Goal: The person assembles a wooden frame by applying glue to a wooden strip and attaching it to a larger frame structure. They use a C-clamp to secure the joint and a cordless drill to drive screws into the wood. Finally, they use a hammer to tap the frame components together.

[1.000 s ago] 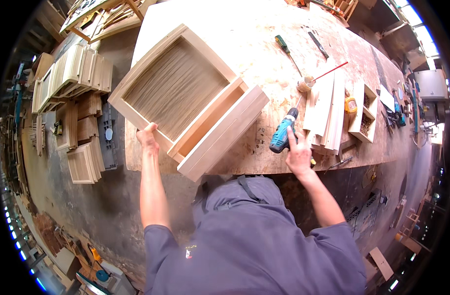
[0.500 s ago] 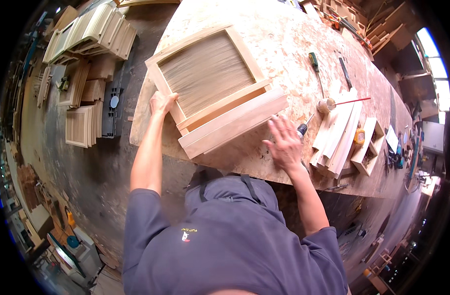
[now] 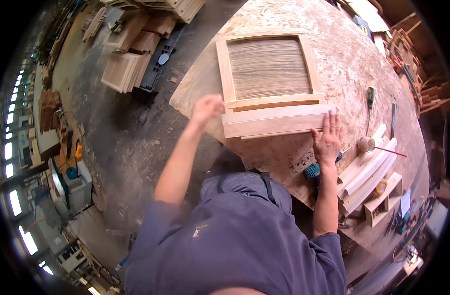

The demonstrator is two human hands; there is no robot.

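A pale wooden frame [image 3: 226, 73] with a grained inner panel [image 3: 266, 66] lies on the workbench before me. Along its near side runs a pale drawer-like front board [image 3: 279, 120], with a gap between it and the frame's near rail. My right hand [image 3: 328, 140], fingers stretched out, rests against the board's right end. Close to the frame's near left corner is my left hand [image 3: 206, 112], smeared by motion; whether it touches the wood I cannot tell. Partly behind my right forearm lies a teal and black power drill [image 3: 311, 171].
Right of the frame lie a green-handled screwdriver [image 3: 370, 98], a round pot [image 3: 366, 144] with a red stick, several wooden strips [image 3: 365, 174] and a small wooden box [image 3: 384, 201]. The workbench [image 3: 200, 93] has an edge at left. Stacked panels [image 3: 124, 69] stand beyond it.
The frame has turned and now lies squarer to me. My left hand has come off its left side and moved nearer; my right hand has come onto the board's right end. The view has shifted.
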